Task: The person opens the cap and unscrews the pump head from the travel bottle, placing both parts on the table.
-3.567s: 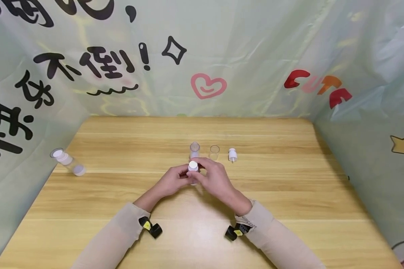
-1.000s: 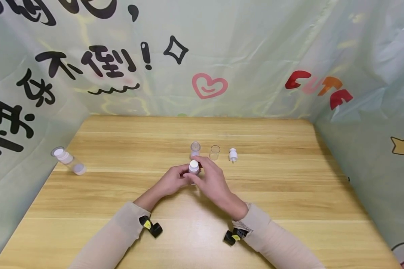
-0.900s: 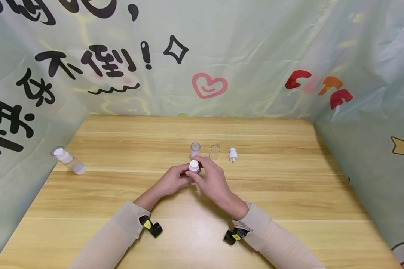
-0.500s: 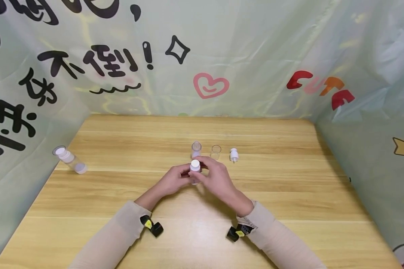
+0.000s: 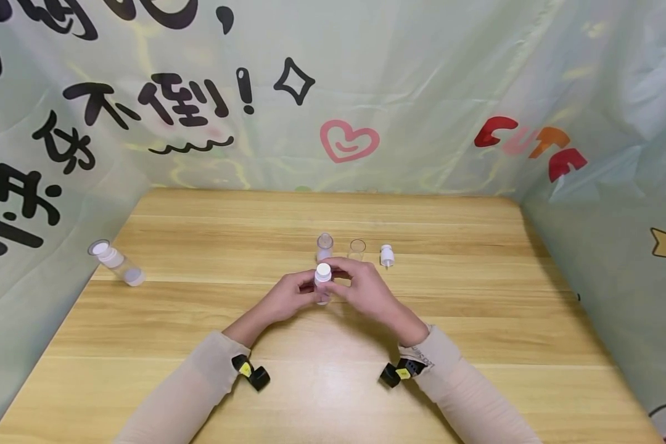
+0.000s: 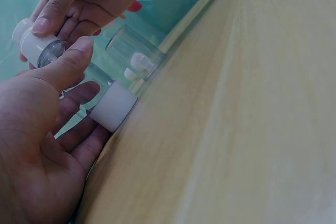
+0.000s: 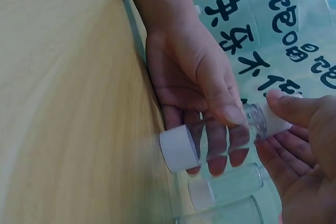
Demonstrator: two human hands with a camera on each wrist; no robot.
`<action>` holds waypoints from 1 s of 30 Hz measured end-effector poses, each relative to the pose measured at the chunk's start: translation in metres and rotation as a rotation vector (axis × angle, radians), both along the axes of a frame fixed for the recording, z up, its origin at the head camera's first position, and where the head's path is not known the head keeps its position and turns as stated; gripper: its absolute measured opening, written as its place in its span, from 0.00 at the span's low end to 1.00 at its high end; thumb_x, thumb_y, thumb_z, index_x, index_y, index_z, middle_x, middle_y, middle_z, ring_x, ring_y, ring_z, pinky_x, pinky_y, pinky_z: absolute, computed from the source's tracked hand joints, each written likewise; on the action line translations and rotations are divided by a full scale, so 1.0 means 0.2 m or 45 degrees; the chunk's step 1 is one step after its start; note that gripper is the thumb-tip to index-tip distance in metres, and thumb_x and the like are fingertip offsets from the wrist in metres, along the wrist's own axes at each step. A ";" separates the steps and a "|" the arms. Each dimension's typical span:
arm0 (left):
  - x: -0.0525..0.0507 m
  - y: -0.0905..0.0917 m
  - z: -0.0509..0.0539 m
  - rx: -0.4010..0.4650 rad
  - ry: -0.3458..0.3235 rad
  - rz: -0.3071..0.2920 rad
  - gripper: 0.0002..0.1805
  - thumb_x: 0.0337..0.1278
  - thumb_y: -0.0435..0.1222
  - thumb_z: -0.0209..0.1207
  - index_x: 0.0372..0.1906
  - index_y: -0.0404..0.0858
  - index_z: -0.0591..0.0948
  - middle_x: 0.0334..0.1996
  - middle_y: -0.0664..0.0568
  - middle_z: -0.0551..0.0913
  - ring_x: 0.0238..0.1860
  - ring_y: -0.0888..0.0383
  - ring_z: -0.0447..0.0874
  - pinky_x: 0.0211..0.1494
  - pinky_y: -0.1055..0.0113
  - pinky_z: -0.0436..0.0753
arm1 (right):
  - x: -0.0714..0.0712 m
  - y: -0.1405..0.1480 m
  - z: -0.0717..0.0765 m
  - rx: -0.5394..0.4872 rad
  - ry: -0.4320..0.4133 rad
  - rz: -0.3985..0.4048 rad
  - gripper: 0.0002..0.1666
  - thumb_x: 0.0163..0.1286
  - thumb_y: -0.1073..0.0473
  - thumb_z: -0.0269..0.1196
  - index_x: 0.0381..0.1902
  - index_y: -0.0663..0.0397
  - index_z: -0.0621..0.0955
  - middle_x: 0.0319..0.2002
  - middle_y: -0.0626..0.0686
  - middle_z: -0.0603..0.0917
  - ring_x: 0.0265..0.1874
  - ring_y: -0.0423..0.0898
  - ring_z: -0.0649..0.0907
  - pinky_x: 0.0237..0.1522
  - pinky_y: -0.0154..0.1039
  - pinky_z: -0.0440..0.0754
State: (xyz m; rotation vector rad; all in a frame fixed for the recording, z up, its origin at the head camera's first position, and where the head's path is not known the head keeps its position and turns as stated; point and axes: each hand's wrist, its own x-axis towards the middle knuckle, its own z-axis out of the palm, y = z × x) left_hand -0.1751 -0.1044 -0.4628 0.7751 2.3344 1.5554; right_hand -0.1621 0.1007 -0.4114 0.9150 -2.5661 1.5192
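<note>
Upright on the table is a clear pump bottle (image 7: 179,149) with a white base and a white pump head (image 5: 323,271) on its neck. My left hand (image 5: 284,301) grips the clear body, its fingers wrapped around it in the right wrist view. My right hand (image 5: 370,292) pinches the white pump head between thumb and fingers. In the left wrist view the white base (image 6: 114,106) touches the wood, and the right thumb (image 6: 48,18) lies against the white collar. Fingers hide part of the body in each view.
Just behind the hands stand a second clear bottle (image 5: 324,246) and a clear cap (image 5: 357,246). A loose white pump head (image 5: 386,254) is to their right. Another pump bottle (image 5: 116,263) stands near the table's left edge. Printed sheets (image 5: 422,92) wall in the back and sides.
The right hand's wrist swings a little rightward and its fingers shift around the pump head. My left hand keeps its grip on the bottle, and the other things stay where they were.
</note>
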 end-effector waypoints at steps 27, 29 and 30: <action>0.00 0.00 0.00 -0.018 -0.001 0.007 0.21 0.57 0.41 0.68 0.56 0.41 0.81 0.52 0.50 0.83 0.53 0.55 0.81 0.57 0.61 0.80 | -0.05 0.07 0.02 -0.106 -0.237 0.156 0.26 0.64 0.66 0.67 0.61 0.62 0.78 0.55 0.57 0.82 0.50 0.47 0.84 0.53 0.38 0.81; 0.00 0.00 0.00 -0.018 0.003 0.004 0.20 0.57 0.42 0.68 0.54 0.41 0.82 0.51 0.51 0.84 0.52 0.56 0.82 0.56 0.62 0.81 | -0.05 0.07 0.03 -0.102 -0.204 0.150 0.28 0.63 0.65 0.68 0.61 0.63 0.77 0.57 0.57 0.81 0.52 0.48 0.83 0.55 0.40 0.80; 0.00 0.00 0.00 -0.015 0.004 0.001 0.20 0.57 0.42 0.68 0.54 0.41 0.82 0.50 0.51 0.84 0.51 0.56 0.82 0.56 0.62 0.81 | -0.04 0.07 0.03 -0.099 -0.184 0.136 0.29 0.63 0.65 0.69 0.62 0.62 0.76 0.57 0.56 0.81 0.53 0.49 0.82 0.55 0.40 0.80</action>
